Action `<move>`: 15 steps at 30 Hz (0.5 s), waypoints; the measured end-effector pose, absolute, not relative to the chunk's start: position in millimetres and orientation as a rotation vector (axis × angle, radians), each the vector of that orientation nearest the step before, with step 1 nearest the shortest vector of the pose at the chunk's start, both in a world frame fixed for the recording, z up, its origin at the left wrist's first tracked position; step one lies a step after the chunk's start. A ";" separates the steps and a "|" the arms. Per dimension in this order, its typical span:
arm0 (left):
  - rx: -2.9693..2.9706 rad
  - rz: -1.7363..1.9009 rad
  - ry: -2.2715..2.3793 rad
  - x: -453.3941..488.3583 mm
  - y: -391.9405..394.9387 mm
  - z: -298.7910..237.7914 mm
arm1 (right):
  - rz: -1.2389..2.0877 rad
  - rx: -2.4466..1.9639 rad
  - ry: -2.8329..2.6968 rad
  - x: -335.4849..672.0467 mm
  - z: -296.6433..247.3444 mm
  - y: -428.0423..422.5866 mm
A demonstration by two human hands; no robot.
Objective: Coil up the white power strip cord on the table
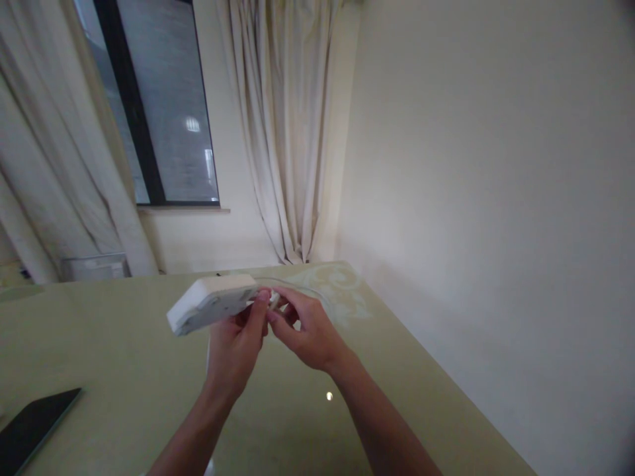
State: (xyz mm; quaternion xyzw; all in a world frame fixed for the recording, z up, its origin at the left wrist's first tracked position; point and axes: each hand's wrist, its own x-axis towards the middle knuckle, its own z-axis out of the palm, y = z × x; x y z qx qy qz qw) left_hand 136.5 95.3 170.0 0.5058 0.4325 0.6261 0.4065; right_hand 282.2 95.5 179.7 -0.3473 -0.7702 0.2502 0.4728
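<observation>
Above the table, my left hand [238,344] is closed on the right end of a white box-shaped device [213,301]. Its greyish underside is turned partly toward me, and the device is tilted with its far end out to the left. I cannot tell its exact kind. Close beside it, my right hand [307,327] is closed, thumb and fingers pinching a small white piece [274,301] at the device's right end. The fingers hide whether that piece is joined to the device. Behind my hands, a thin pale cable [297,285] curves over the table.
The light green table [297,423] has a glossy top with a pale floral pattern at the back right. A dark flat tablet-like object [37,423] lies at the lower left. A white wall [486,198] runs along the right; curtains [292,132] and a window [169,99] are behind.
</observation>
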 end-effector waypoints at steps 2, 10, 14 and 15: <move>1.231 1.577 1.074 129.9 92.7 179.8 | 0.580 -0.827 -1.974 282.6 180.3 93.6; 1.211 1.499 0.990 108.2 87.1 196.4 | -0.211 -1.077 -2.156 280.9 172.6 100.7; 1.092 1.373 0.904 101.1 89.6 196.6 | -0.387 -0.859 -2.280 295.3 176.1 103.7; 1.034 1.323 0.868 99.0 91.2 196.7 | -0.425 -0.813 -2.286 298.8 176.5 103.4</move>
